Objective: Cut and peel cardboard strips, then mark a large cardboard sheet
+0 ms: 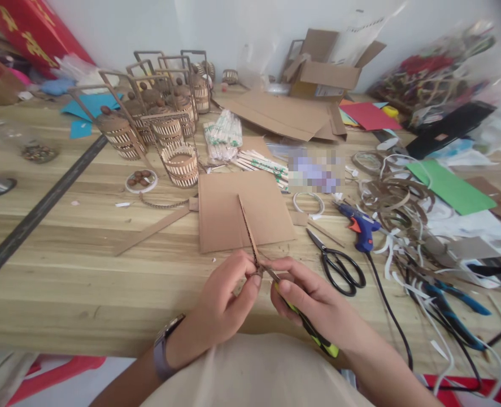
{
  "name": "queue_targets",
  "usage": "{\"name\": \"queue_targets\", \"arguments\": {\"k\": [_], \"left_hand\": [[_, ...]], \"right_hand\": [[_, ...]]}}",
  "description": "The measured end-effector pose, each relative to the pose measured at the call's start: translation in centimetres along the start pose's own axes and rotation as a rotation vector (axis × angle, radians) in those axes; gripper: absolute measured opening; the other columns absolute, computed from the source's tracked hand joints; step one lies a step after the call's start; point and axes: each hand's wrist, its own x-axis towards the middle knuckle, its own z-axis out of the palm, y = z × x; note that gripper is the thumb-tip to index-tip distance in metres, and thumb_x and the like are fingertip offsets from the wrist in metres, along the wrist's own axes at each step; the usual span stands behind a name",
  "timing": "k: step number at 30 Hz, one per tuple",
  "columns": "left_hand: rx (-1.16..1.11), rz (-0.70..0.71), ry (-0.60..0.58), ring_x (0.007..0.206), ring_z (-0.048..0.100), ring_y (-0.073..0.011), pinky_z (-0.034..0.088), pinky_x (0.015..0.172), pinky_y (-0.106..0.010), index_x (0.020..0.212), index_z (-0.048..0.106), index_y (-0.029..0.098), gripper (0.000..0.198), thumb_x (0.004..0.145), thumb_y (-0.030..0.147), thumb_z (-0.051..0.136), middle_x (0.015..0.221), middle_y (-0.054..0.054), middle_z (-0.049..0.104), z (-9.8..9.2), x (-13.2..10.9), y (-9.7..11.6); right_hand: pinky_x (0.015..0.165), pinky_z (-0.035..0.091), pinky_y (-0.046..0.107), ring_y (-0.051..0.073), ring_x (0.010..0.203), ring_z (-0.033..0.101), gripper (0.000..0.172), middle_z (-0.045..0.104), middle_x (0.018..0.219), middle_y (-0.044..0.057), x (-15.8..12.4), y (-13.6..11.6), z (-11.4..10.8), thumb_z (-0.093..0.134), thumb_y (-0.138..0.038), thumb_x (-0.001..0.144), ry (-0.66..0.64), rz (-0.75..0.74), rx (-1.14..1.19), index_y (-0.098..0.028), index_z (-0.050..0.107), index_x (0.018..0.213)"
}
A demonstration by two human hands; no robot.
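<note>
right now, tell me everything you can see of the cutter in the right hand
The cutter has a yellow-green and black handle, plastic by its look, and a narrow, metal-looking blade showing at the front. Gripped in the right hand, it slants, handle end toward the picture's lower right, blade up-left at the cardboard strip; whether they touch is unclear. Fingers hide part of the handle.

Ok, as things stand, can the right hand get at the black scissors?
Probably yes: the scissors lie on the table close beyond the right hand, with nothing lying over them. That hand grips a knife, though, so it would likely need to set that down first.
</note>
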Motion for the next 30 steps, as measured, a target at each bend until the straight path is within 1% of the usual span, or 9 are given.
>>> {"name": "queue_targets", "arguments": {"k": [4,7,13,19,21,23,26,28,30], "left_hand": [[-0.027,-0.031,-0.007,0.073,0.048,-0.0119,0.038,0.066,-0.024,0.080,0.043,0.022,0.017,0.097,0.017,0.043,0.079,0.003,0.048,0.06,-0.11,-0.24],[-0.009,-0.040,0.000,0.074,0.049,-0.0127,0.039,0.067,-0.025,0.080,0.044,0.022,0.016,0.097,0.019,0.042,0.079,0.002,0.050,0.13,-0.07,-0.27],[0.067,-0.125,-0.002,0.068,0.049,-0.0142,0.038,0.061,-0.026,0.077,0.047,0.021,0.024,0.099,0.029,0.041,0.072,0.002,0.049,0.15,0.07,0.10],[0.034,-0.158,0.007,0.061,0.044,-0.0129,0.036,0.059,-0.026,0.071,0.040,0.022,0.030,0.100,0.031,0.037,0.066,0.003,0.045,0.23,0.07,-0.01],[0.011,-0.165,0.011,0.060,0.043,-0.0129,0.037,0.059,-0.026,0.071,0.039,0.022,0.031,0.101,0.032,0.037,0.065,0.003,0.043,0.23,0.10,-0.03],[-0.013,-0.164,0.012,0.062,0.044,-0.0132,0.038,0.061,-0.026,0.072,0.040,0.022,0.031,0.101,0.032,0.037,0.066,0.003,0.044,0.21,0.12,0.02],[-0.035,-0.136,0.025,0.066,0.046,-0.0133,0.039,0.064,-0.026,0.073,0.044,0.021,0.029,0.101,0.030,0.037,0.071,0.002,0.046,0.14,0.10,0.12],[-0.039,-0.117,0.031,0.068,0.047,-0.0136,0.040,0.065,-0.027,0.073,0.044,0.021,0.029,0.100,0.029,0.038,0.074,0.001,0.047,0.11,0.06,0.15],[-0.033,-0.112,0.027,0.069,0.048,-0.0140,0.041,0.066,-0.027,0.073,0.044,0.021,0.029,0.100,0.029,0.038,0.074,0.000,0.048,0.10,0.04,0.15]], "right_hand": [[0.047,0.030,0.021,0.008,0.049,0.038,0.051,0.048,0.064,-0.006,0.12,0.08,-0.09,0.050,-0.062,0.093,-0.010,0.027,0.040,-0.022,0.051,0.124],[0.048,0.033,0.022,0.009,0.051,0.039,0.051,0.046,0.063,-0.006,0.15,0.08,0.03,0.048,-0.061,0.094,0.004,-0.015,-0.012,-0.022,0.052,0.126],[0.058,0.042,0.023,0.011,0.062,0.049,0.038,0.051,0.069,-0.003,0.03,-0.28,0.17,0.046,-0.043,0.099,0.130,-0.167,-0.406,-0.023,0.058,0.129],[0.071,0.051,0.025,0.013,0.072,0.059,0.043,0.063,0.086,0.001,0.08,-0.65,0.03,0.047,-0.033,0.097,0.128,-0.253,-0.635,-0.025,0.052,0.138],[0.079,0.053,0.027,0.014,0.080,0.063,0.043,0.067,0.092,0.003,0.12,-0.59,0.07,0.046,-0.031,0.097,0.121,-0.260,-0.652,-0.024,0.051,0.139],[0.088,0.053,0.029,0.015,0.095,0.066,0.044,0.070,0.107,0.006,0.17,-0.49,0.12,0.047,-0.030,0.097,0.110,-0.268,-0.652,-0.024,0.050,0.140],[0.101,0.048,0.032,0.017,0.119,0.060,0.045,0.064,0.128,0.009,0.22,-0.39,0.13,0.046,-0.028,0.097,0.087,-0.296,-0.640,-0.023,0.049,0.141],[0.104,0.046,0.034,0.017,0.124,0.057,0.044,0.063,0.132,0.009,0.22,-0.37,0.08,0.045,-0.028,0.098,0.077,-0.296,-0.626,-0.024,0.049,0.142],[0.102,0.047,0.035,0.018,0.121,0.059,0.044,0.066,0.126,0.008,0.21,-0.36,-0.01,0.046,-0.029,0.098,0.082,-0.287,-0.602,-0.025,0.051,0.141]]}}
